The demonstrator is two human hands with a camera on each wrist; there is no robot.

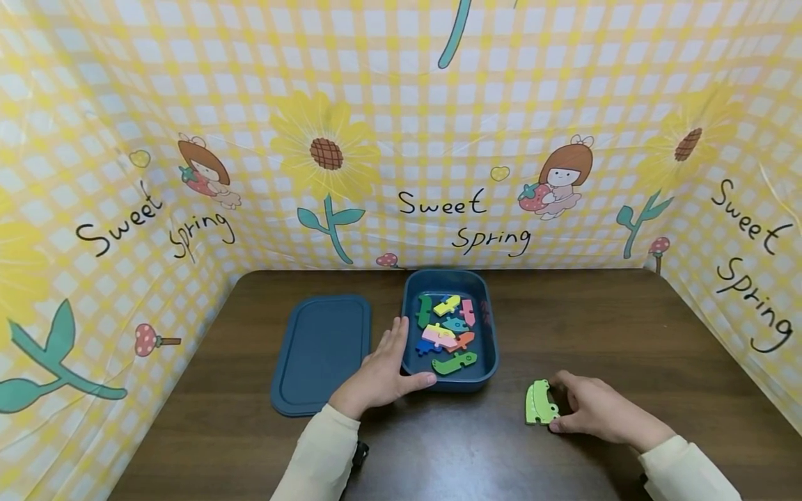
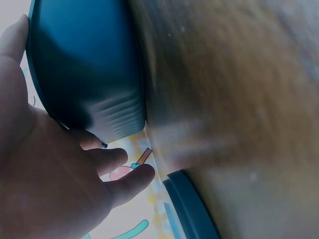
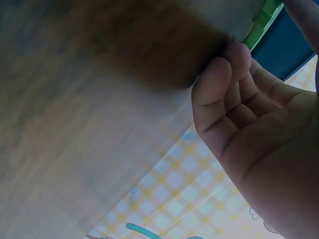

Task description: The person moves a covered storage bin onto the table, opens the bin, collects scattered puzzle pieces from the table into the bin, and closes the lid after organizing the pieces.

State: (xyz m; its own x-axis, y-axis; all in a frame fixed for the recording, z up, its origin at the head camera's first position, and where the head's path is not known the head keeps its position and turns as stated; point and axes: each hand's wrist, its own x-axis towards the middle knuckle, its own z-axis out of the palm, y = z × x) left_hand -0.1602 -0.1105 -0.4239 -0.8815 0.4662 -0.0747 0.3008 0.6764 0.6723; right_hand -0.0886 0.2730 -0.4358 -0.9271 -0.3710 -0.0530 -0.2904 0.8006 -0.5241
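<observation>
A dark blue plastic box (image 1: pixel 493 351) stands near the table's middle, holding several colourful wooden puzzle pieces (image 1: pixel 439 337). My left hand (image 1: pixel 379 376) touches its left wall and near left corner, fingers straight and thumb over the front rim. In the left wrist view, the palm faces the box's side. To the right of the box, a light green animal-shaped puzzle piece (image 1: pixel 537 403) with round eyes lies on the table. My right hand (image 1: pixel 601 410) pinches its right side between thumb and curled forefinger. Only the green edge (image 3: pixel 263 25) shows in the right wrist view.
A dark blue lid (image 1: pixel 326 355) lies flat left of the box, close to my left forearm. The brown wooden table (image 1: pixel 576 320) is bordered at the back and sides by a yellow checked cloth (image 1: pixel 432 139).
</observation>
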